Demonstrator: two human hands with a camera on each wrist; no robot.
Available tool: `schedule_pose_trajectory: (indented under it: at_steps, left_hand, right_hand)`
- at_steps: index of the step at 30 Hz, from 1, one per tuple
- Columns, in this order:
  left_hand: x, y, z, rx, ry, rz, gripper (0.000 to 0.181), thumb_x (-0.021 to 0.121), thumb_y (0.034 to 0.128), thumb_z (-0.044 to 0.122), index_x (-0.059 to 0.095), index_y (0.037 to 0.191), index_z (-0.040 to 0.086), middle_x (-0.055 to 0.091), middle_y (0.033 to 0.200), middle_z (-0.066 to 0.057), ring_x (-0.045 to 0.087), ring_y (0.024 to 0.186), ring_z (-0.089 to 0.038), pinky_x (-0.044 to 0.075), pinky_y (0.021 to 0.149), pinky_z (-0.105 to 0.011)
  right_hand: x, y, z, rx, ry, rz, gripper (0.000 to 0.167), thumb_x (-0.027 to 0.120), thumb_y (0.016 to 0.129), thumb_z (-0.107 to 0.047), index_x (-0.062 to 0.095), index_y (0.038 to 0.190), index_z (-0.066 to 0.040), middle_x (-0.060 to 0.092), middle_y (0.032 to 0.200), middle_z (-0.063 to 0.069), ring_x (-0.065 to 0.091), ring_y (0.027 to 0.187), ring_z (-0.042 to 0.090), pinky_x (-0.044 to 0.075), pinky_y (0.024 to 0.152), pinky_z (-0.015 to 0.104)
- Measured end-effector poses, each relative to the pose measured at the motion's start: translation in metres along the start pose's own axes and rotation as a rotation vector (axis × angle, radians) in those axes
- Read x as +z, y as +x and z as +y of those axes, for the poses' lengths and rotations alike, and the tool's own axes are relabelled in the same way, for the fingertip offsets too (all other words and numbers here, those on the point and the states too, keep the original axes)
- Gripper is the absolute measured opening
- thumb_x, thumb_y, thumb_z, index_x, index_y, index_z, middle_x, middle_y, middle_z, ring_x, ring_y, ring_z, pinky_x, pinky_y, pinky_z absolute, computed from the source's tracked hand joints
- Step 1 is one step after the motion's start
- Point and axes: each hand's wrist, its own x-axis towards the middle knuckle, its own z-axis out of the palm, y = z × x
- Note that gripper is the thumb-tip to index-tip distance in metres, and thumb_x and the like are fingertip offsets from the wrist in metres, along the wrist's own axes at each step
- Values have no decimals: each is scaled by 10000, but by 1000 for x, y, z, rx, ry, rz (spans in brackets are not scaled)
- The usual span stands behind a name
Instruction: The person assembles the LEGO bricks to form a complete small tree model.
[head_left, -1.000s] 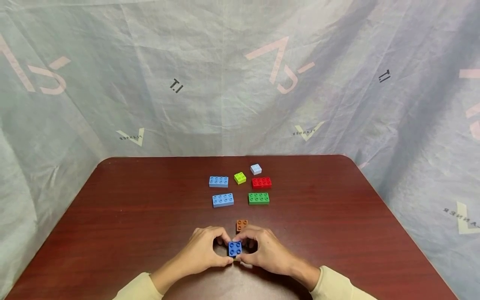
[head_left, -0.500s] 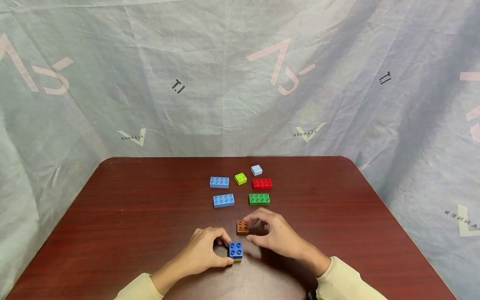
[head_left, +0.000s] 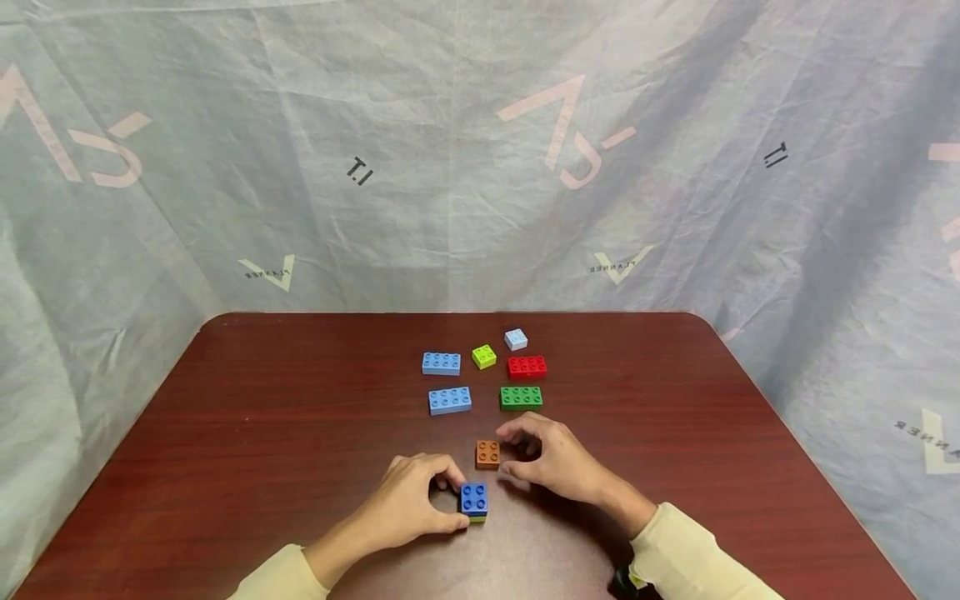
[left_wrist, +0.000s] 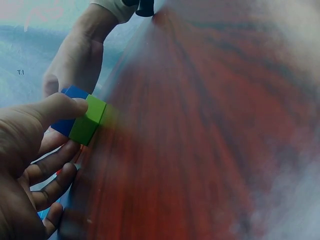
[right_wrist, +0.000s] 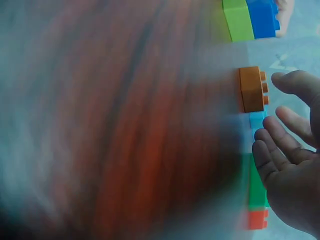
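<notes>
My left hand (head_left: 408, 504) pinches a small stack between thumb and fingers near the table's front edge. On top of that stack is a square blue brick (head_left: 474, 495), and under it a lime green brick (left_wrist: 88, 124) shows in the left wrist view. Just beyond the stack, a square brown-orange brick (head_left: 487, 453) lies studs up. To its right my right hand (head_left: 564, 465) hovers with relaxed fingers and holds nothing. In the right wrist view, a gap separates the thumb (right_wrist: 295, 82) from the brown-orange brick's studs.
Farther back on the dark red table (head_left: 300, 400) lie two light blue bricks (head_left: 450, 401), a green brick (head_left: 521, 398), a red brick (head_left: 527, 367), a lime brick (head_left: 484, 357) and a pale blue brick (head_left: 516, 338). A grey cloth (head_left: 450, 167) hangs behind.
My right hand has let go of the blue brick and moved forward and right, to beside the brown-orange brick. My left hand still holds the stack in the same place.
</notes>
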Motion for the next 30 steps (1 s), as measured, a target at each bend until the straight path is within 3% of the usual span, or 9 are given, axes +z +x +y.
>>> schedule_pose_trajectory:
  at_steps: [24,30]
  left_hand:
    - [1,0,0,5,20,9,351,927,713,412,682,951,333,681,887,171,589,869,9,358,857,-337]
    - [3,0,-2,4,23,18,354,928,708,413,685,952,334,680,889,182,586,867,11,354,850,-324]
  right_hand:
    - [13,6,5,-11,-71,26,315,853,820,-140,739,1114,-147,705,987,4,636,907,153,545,793,251]
    - [11,4,4,-6,-39,44,299,838,829,-128,737,1109,-160,715,978,22,663,890,176,562,764,263]
